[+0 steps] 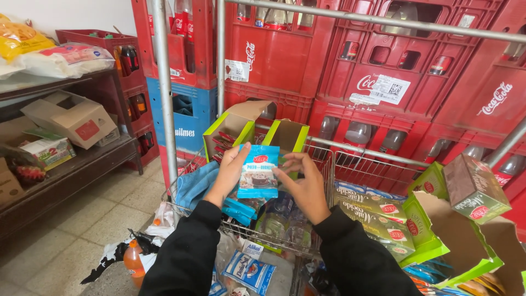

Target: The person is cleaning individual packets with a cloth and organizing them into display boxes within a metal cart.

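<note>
Hands meet over a wire shopping cart [320, 164]: the left hand [229, 171] and right hand [304, 183] pinch the side edges of a small flat light-blue paper sachet [258, 171], held upright between them, fingers closed on it. Just behind stands an open green-lined cardboard display box [235, 130] holding more packets. The step in hand looks like sorting sachets; placing this one would call for a steady one-handed grip and a free slot, perhaps in that box. Red plastic bottle crates [383, 71] fill the background.
</note>
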